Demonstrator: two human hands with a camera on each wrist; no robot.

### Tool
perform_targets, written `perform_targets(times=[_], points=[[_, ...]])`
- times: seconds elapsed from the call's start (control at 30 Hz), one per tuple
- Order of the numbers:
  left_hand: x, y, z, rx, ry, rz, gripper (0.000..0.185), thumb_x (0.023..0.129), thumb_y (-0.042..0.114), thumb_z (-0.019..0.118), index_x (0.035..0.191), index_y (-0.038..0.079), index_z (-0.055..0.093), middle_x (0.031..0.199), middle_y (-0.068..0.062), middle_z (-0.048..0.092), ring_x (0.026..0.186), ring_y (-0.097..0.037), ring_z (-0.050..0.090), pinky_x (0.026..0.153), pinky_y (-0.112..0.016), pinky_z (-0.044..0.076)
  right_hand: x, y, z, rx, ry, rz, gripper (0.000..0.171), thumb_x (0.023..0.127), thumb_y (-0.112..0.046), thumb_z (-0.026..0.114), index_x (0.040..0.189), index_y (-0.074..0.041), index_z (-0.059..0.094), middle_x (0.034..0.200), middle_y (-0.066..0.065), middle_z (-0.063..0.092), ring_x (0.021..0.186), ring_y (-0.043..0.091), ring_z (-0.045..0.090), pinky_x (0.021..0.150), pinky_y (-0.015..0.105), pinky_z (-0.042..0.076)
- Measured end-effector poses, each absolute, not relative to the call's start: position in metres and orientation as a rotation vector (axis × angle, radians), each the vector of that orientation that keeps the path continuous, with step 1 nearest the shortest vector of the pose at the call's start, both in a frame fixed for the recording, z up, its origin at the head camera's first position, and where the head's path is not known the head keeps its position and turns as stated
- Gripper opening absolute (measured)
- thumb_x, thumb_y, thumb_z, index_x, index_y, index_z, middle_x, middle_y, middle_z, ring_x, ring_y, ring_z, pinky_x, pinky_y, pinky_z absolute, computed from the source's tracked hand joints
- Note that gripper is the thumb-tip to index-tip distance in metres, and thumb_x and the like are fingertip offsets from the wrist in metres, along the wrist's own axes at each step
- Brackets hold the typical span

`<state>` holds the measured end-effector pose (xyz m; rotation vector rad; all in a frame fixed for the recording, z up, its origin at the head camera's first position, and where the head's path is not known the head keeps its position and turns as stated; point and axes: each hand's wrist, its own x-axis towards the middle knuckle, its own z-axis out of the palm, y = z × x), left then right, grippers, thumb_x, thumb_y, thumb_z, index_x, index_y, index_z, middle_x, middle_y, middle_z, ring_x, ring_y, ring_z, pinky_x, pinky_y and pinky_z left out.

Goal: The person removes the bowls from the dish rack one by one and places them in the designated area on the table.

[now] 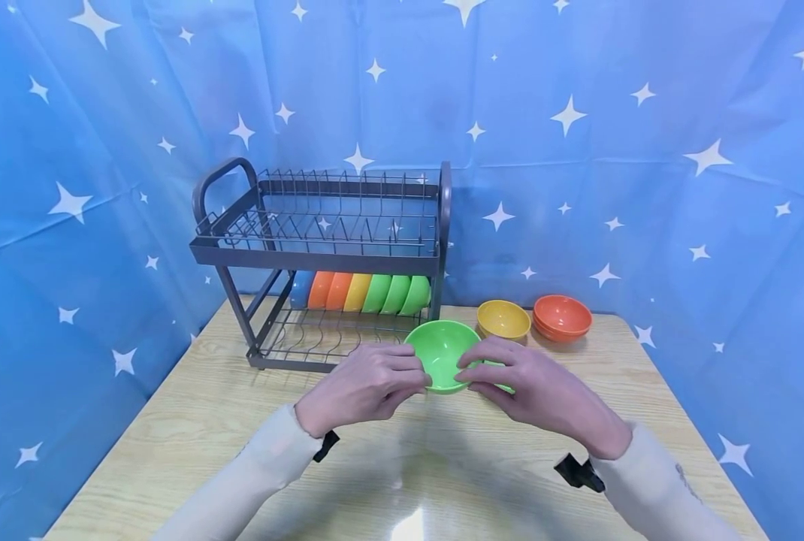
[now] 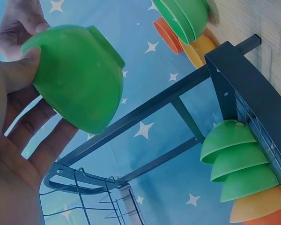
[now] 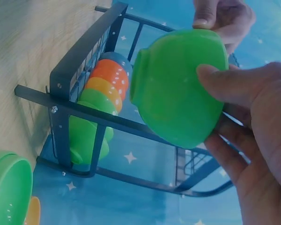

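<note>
Between both hands a green bowl (image 1: 442, 353) is held up above the table, its inside toward the head camera. My left hand (image 1: 375, 383) pinches its left rim, thumb on the outer wall in the left wrist view. On the opposite rim, my right hand (image 1: 530, 387) pinches with thumb and fingers. The outer wall and foot ring of the bowl (image 3: 178, 89) show in the right wrist view. Partly hidden behind my right hand are stacked green bowls (image 2: 189, 18), clearer in the left wrist view.
A dark two-tier dish rack (image 1: 321, 263) stands at the back left. Its lower tier holds a row of blue, orange, yellow and green bowls (image 1: 397, 294). A yellow bowl (image 1: 503, 319) and stacked orange bowls (image 1: 562, 317) stand at the back right, before a starry blue curtain (image 1: 618, 150).
</note>
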<state>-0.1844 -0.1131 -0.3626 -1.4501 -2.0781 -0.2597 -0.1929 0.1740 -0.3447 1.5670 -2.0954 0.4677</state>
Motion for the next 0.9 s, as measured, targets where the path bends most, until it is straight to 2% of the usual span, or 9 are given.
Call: perform_targets(times=[0.13, 0.3, 0.5, 0.73, 0.77, 0.87, 0.9], points=[[-0.184, -0.112, -0.363, -1.447, -2.078, -0.256, 0.006, 0.095, 0.014, 0.072, 0.094, 0.019, 0.071, 0.085, 0.013, 0.067, 0.079, -0.004, 0.056, 0.069, -0.013, 0.051, -0.191, 0.175, -0.348, 1.569, -2.078, 0.484, 0.029, 0.081, -0.002, 0.083, 0.105, -0.018, 0.077, 0.104, -0.009, 0.069, 0.097, 0.006, 0.065, 0.088, 0.019, 0.056], [-0.185, -0.111, -0.365, -1.445, -2.073, -0.275, 0.004, 0.095, 0.017, 0.074, 0.097, 0.02, 0.074, 0.089, 0.014, 0.07, 0.084, -0.004, 0.06, 0.075, -0.014, 0.054, -0.188, 0.178, -0.35, 1.537, -2.128, 0.504, 0.023, 0.086, -0.007, 0.081, 0.104, -0.02, 0.078, 0.103, -0.012, 0.069, 0.096, 0.004, 0.063, 0.088, 0.016, 0.054], [-0.186, -0.107, -0.369, -1.444, -2.06, -0.357, 0.008, 0.094, 0.02, 0.076, 0.102, 0.019, 0.077, 0.095, 0.013, 0.074, 0.096, -0.006, 0.065, 0.088, -0.016, 0.056, -0.19, 0.181, -0.354, 1.537, -2.086, 0.539, 0.025, 0.081, -0.004, 0.083, 0.101, -0.019, 0.078, 0.1, -0.011, 0.069, 0.093, 0.004, 0.063, 0.087, 0.014, 0.054], [-0.188, -0.103, -0.372, -1.398, -2.032, -0.485, 0.013, 0.09, 0.018, 0.08, 0.103, 0.02, 0.077, 0.1, 0.007, 0.07, 0.101, -0.008, 0.062, 0.088, -0.016, 0.056, -0.191, 0.184, -0.358, 1.518, -2.094, 0.598, 0.027, 0.079, -0.002, 0.085, 0.1, -0.018, 0.079, 0.1, -0.01, 0.071, 0.094, 0.005, 0.065, 0.087, 0.014, 0.053], [-0.189, -0.103, -0.372, -1.386, -2.027, -0.511, 0.015, 0.09, 0.018, 0.08, 0.104, 0.02, 0.077, 0.102, 0.006, 0.07, 0.104, -0.01, 0.062, 0.09, -0.017, 0.056, -0.192, 0.185, -0.358, 1.516, -2.083, 0.605, 0.026, 0.08, -0.002, 0.085, 0.1, -0.017, 0.08, 0.1, -0.01, 0.072, 0.093, 0.006, 0.065, 0.086, 0.014, 0.054], [-0.191, -0.103, -0.373, -1.341, -2.016, -0.58, 0.021, 0.088, 0.017, 0.082, 0.108, 0.019, 0.076, 0.111, 0.001, 0.069, 0.114, -0.015, 0.061, 0.1, -0.021, 0.055, -0.193, 0.188, -0.359, 1.49, -2.077, 0.61, 0.007, 0.095, -0.019, 0.075, 0.1, -0.017, 0.08, 0.1, -0.009, 0.072, 0.093, 0.006, 0.065, 0.085, 0.013, 0.054], [-0.192, -0.103, -0.374, -1.323, -2.018, -0.602, 0.024, 0.087, 0.018, 0.082, 0.11, 0.018, 0.075, 0.114, -0.001, 0.068, 0.118, -0.018, 0.061, 0.103, -0.022, 0.053, -0.194, 0.189, -0.359, 1.484, -2.07, 0.613, 0.014, 0.099, -0.025, 0.069, 0.1, -0.017, 0.08, 0.099, -0.009, 0.072, 0.093, 0.007, 0.065, 0.085, 0.013, 0.054]])
